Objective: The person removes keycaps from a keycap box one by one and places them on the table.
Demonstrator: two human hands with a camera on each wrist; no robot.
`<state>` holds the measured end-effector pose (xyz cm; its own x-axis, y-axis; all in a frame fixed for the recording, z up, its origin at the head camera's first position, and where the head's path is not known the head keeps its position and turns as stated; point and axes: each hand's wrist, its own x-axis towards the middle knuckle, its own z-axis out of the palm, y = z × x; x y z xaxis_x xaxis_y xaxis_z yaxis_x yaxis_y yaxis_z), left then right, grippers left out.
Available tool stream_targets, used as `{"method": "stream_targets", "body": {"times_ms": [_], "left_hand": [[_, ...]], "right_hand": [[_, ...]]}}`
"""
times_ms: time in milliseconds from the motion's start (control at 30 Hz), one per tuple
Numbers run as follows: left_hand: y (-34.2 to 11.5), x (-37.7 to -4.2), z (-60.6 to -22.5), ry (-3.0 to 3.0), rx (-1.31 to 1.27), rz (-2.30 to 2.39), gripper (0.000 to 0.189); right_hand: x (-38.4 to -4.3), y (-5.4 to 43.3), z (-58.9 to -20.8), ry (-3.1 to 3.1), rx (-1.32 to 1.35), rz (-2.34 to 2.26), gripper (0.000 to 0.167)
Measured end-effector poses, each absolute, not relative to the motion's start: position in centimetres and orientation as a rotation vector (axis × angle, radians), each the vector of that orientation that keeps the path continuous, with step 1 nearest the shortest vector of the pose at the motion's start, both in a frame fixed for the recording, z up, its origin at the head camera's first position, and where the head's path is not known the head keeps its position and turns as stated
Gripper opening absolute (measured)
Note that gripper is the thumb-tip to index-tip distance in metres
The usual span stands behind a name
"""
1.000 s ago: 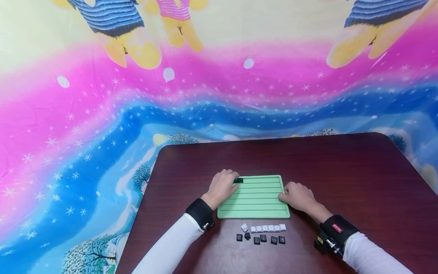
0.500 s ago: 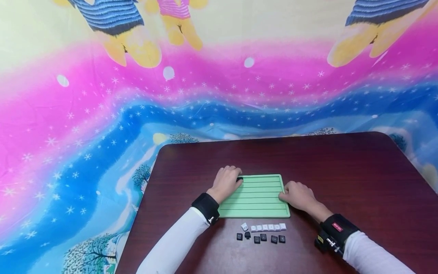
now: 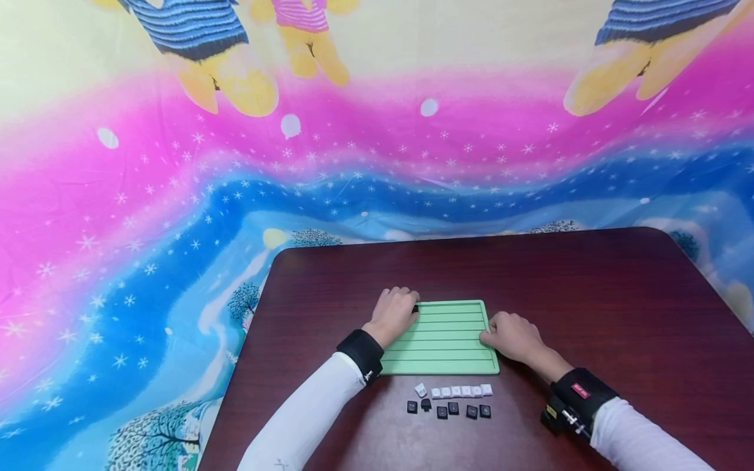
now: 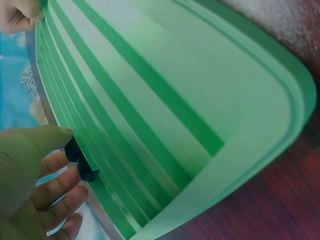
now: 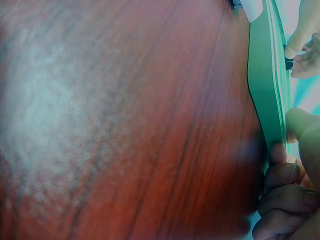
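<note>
A light green ridged tray [image 3: 450, 340] lies flat on the table. My left hand [image 3: 392, 315] is at its far left corner, over the top groove. In the left wrist view, the thumb [image 4: 47, 137] and curled fingers pinch a black keycap [image 4: 72, 149] at the groove; another black keycap [image 4: 88, 170] sits right beside it. From the head view the left hand mostly hides this pair. My right hand [image 3: 514, 337] grips the tray's right edge, thumb on the rim and curled fingers [image 5: 282, 172] against the side.
In front of the tray stands a row of white keycaps [image 3: 461, 392], with one tilted white keycap [image 3: 421, 390] at its left. Several loose black keycaps [image 3: 453, 409] lie nearer me. The dark red table [image 3: 618, 314] ends at a patterned cloth [image 3: 377, 170].
My left hand has shifted a little right and away from me along the tray's far edge, covering more of the black keycaps. The right hand and the tray keep their places.
</note>
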<state>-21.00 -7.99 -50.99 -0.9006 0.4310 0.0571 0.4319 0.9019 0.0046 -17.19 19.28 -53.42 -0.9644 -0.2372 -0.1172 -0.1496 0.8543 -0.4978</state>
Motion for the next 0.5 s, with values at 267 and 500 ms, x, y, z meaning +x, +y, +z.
{"method": "stream_targets", "body": {"times_ms": [267, 500], "left_hand": [[-7.91, -21.11, -51.11, -3.024, -0.691, -0.005, 0.017], [-7.87, -21.13, -51.32, -2.985, -0.700, 0.035, 0.015]], "right_hand": [[-17.26, 19.25, -53.46, 2.860, -0.302, -0.737, 0.044], [-17.22, 19.20, -53.47, 2.859, -0.294, -0.735, 0.044]]}}
